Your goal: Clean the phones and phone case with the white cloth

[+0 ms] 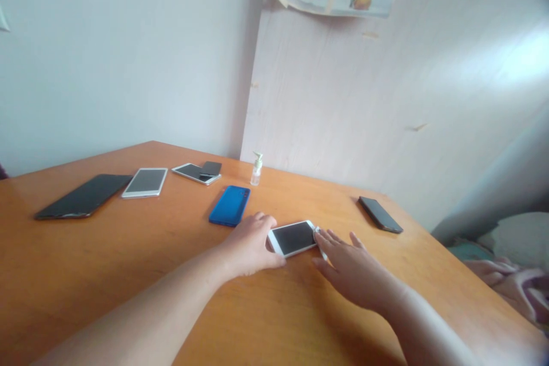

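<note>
A white phone (295, 238) with a dark screen lies face up on the wooden table, slightly turned. My left hand (253, 245) holds its left end between thumb and fingers. At the phone's right end, my right hand (345, 263) presses a small white wipe (316, 231) under its fingertips. Most of the wipe is hidden by the fingers, so I cannot tell its full shape. Just beyond my left hand lies a blue phone (230, 206), back side up.
A small pump bottle (256, 170) stands behind the phones. To the left lie a black tablet (86, 197), a white tablet (146, 182), and a white phone (187, 171) with a small dark item (211, 168) on it. A dark phone (380, 215) is near the right edge.
</note>
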`<state>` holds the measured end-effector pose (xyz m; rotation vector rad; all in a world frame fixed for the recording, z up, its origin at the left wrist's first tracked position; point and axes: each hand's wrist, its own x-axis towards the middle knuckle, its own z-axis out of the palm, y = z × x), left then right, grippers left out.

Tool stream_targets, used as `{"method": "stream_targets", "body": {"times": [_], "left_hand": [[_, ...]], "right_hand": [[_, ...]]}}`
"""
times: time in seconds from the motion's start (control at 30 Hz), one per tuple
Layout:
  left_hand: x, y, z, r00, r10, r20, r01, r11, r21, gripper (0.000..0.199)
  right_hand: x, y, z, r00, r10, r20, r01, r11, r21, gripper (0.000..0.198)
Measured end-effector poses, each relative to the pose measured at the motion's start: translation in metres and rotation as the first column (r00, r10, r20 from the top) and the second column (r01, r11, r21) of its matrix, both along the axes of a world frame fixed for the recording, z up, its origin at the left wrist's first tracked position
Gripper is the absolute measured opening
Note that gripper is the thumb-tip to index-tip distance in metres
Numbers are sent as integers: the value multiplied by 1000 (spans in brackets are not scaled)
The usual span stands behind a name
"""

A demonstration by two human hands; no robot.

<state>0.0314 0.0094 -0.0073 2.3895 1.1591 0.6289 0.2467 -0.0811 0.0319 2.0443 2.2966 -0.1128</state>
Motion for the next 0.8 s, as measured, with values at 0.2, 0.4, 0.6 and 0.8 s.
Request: {"method": "stream_targets", "body": {"times": [0.2,0.4,0.6,0.8], "left_hand": [[0,1,-1,1000,-13,28,13,1000,8,54],[-2,0,2,999,-40,15,40,999,-10,56],[-2,-1,0,998,-48,35,47,999,27,48],[-1,-1,0,999,-38,16,38,999,28,55]], "right_hand": [[-18,-8,7,940,316,-130,-324,945,-50,57],[-7,0,3,982,168,-90,-168,986,0,53],[-30,-3,2,907,388,-165,-384,922,53,49],[-21,3,-1,957,252,-144,-246,968,56,47]]}}
